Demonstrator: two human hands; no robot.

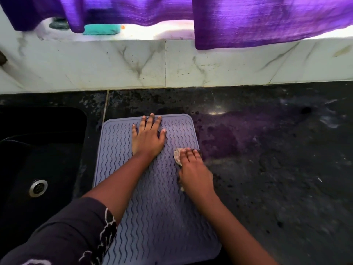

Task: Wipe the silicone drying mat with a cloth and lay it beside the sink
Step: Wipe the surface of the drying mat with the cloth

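A grey-lilac silicone drying mat (162, 213) with wavy ridges lies flat on the black countertop, just right of the sink (44, 150). My left hand (148, 137) rests flat on the mat's far part, fingers spread, holding nothing. My right hand (194, 169) presses a small crumpled pale cloth (178, 155) onto the mat's right edge; most of the cloth is hidden under the palm.
The black sink has a metal drain (38, 188). A wet black stone countertop (277, 159) stretches to the right. A white marble backsplash (172, 64) rises behind, with purple curtains (257, 20) hanging over a sill that holds a teal sponge (102, 29).
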